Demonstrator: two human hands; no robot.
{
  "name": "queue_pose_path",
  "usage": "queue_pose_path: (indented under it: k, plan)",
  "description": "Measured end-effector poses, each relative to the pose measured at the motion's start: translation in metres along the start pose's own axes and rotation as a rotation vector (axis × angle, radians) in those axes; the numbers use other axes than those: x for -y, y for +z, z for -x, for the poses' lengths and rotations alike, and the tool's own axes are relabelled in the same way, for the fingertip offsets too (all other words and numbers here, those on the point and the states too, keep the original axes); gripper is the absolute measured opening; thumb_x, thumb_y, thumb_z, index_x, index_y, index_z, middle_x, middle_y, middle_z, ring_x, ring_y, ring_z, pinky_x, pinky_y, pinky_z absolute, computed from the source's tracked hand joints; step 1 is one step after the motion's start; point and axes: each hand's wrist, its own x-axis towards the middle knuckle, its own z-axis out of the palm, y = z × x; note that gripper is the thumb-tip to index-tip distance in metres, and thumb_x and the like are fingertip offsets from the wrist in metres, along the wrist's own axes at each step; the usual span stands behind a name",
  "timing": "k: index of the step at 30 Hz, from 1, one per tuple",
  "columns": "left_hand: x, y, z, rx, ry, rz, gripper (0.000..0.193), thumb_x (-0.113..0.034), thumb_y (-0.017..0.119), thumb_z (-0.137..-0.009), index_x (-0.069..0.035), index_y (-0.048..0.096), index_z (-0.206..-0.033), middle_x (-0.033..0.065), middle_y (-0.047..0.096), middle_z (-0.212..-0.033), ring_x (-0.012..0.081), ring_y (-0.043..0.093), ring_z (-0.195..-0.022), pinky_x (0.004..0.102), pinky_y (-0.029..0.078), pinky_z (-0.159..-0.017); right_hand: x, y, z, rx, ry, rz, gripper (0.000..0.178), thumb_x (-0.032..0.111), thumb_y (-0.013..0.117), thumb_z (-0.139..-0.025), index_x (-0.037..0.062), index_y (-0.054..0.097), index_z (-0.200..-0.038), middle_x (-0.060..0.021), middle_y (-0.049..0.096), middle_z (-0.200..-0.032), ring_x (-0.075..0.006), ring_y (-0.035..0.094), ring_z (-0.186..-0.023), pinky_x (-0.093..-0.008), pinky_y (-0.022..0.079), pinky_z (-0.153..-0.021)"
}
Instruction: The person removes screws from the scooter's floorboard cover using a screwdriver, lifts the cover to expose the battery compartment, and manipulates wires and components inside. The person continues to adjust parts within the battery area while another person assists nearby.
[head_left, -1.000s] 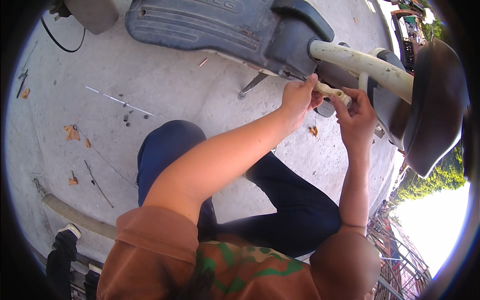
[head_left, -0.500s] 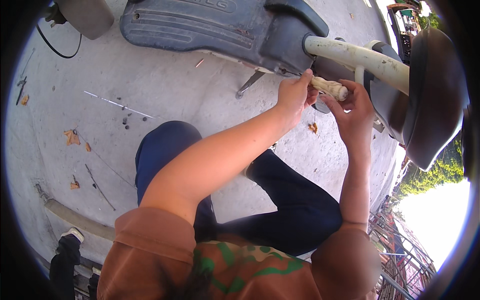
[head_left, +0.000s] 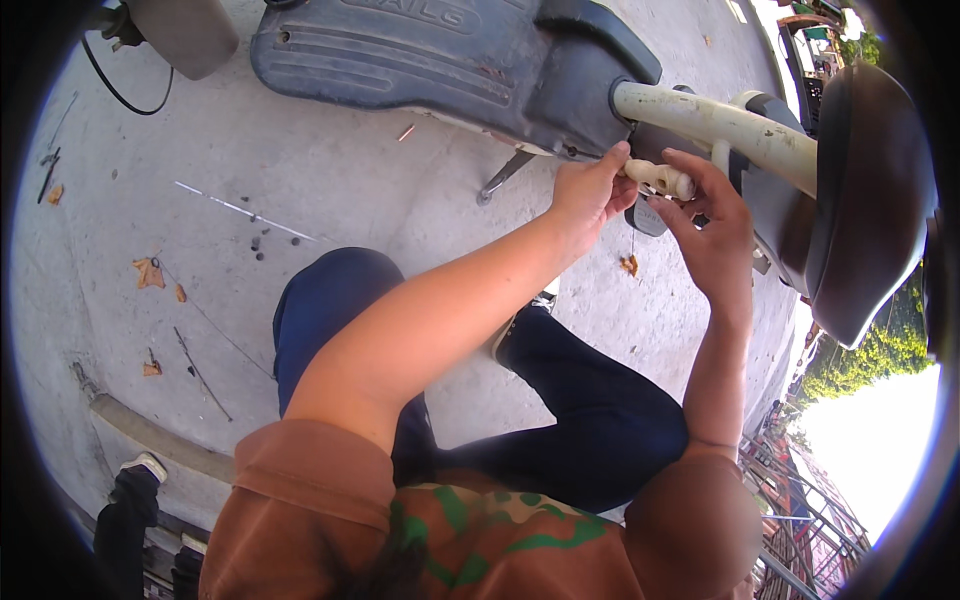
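Note:
A cream-coloured handle [head_left: 662, 179], knobbed and grooved like a screwdriver's, lies level between my two hands beside a scooter's body. My left hand [head_left: 592, 190] closes thumb and fingers on its left end. At the other end, my right hand [head_left: 712, 205] curls around it, with the thumb below and the forefinger above. Whatever extends from the handle's left end is hidden behind my left fingers. Both hands are close to the lower edge of the dark scooter floorboard [head_left: 430, 65] and the pale frame tube [head_left: 720, 115].
The scooter's dark seat [head_left: 870, 200] bulges at the right. Its kickstand [head_left: 505, 178] reaches toward the concrete floor. A thin white rod [head_left: 235, 208], dry leaves [head_left: 148, 272] and twigs lie to the left. Another person's shoe [head_left: 150, 466] shows at lower left.
The handle has turned about its length, showing a different side. My right forefinger has moved up and left along its top, while my left hand keeps its grip.

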Motion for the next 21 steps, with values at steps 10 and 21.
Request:
queue_pose_path:
  k: [10, 21]
  plan:
    - [0.013, -0.005, -0.005, 0.092, 0.003, 0.069, 0.029, -0.03, 0.068, -0.099, -0.001, 0.065, -0.097, 0.0066, 0.067, -0.09, 0.015, 0.066, -0.08, 0.0273, 0.057, -0.073, -0.009, -0.003, 0.004, -0.064, -0.051, 0.25, 0.025, 0.012, 0.072, -0.092, 0.0034, 0.068, -0.115, -0.0092, 0.07, -0.097, -0.0163, 0.065, -0.08, -0.0291, 0.05, -0.069]
    - [-0.003, -0.012, -0.016, 0.092, -0.082, 0.006, 0.026, -0.025, 0.072, -0.096, -0.001, 0.064, -0.099, 0.0093, 0.068, -0.091, 0.0167, 0.068, -0.081, 0.0264, 0.06, -0.072, -0.02, 0.0, 0.008, -0.018, -0.332, 0.296, 0.029, 0.007, 0.069, -0.092, 0.0029, 0.064, -0.121, -0.0144, 0.068, -0.114, -0.0322, 0.065, -0.107, -0.0383, 0.052, -0.092]
